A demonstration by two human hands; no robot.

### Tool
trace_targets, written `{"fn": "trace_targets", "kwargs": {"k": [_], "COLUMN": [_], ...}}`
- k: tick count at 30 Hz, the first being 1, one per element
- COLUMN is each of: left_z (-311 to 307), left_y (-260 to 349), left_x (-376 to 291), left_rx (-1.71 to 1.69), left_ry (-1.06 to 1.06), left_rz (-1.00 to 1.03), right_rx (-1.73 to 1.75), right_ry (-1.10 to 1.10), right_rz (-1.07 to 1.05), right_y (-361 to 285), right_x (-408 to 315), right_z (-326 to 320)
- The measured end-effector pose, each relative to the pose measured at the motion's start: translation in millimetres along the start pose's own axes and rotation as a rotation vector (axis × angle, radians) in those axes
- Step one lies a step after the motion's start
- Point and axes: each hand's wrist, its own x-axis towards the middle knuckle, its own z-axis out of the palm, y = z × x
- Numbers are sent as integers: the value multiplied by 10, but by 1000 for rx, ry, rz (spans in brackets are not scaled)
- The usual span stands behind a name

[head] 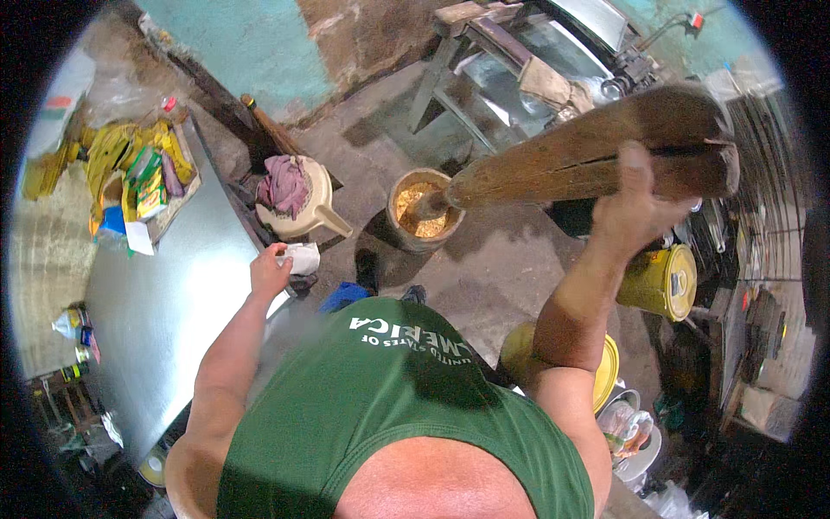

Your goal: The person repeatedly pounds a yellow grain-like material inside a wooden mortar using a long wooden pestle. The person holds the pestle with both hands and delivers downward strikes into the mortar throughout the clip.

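My right hand (639, 201) is wrapped around a large wooden pestle (551, 156), its thick, cracked end raised toward me. The pestle's thin lower end stands in a round mortar (420, 242) on the floor. Coarse yellow-orange crushed grain (408, 193) lies in the mortar around the tip. At the left, my left hand (269, 276) grips a small white object (305, 258), perhaps a cup or folded paper, beside the corner of a shiny metal-topped table (175, 292).
A cream stool (311, 204) bearing a purple cloth (285, 185) stands left of the mortar. Packets and yellow bags (146, 172) fill a tray on the table. Yellow lidded buckets (679, 282) sit at the right. Beyond the mortar is a wooden-framed stand (447, 84).
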Motion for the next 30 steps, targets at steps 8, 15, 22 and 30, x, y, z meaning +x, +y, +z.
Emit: {"fn": "trace_targets", "kwargs": {"k": [8, 15, 22, 30], "left_z": [-30, 2, -24, -58], "left_y": [-95, -210, -191, -126], "left_x": [16, 71, 94, 112], "left_rx": [275, 173, 198, 241], "left_ry": [2, -8, -56, -90], "left_rz": [76, 57, 36, 6], "right_rx": [173, -122, 19, -63], "right_ry": [-88, -29, -150, -118], "right_rz": [-143, -236, -190, -52], "right_y": [-159, -518, -1434, -941], "right_x": [188, 130, 982, 560], "right_z": [343, 609, 322, 93]}}
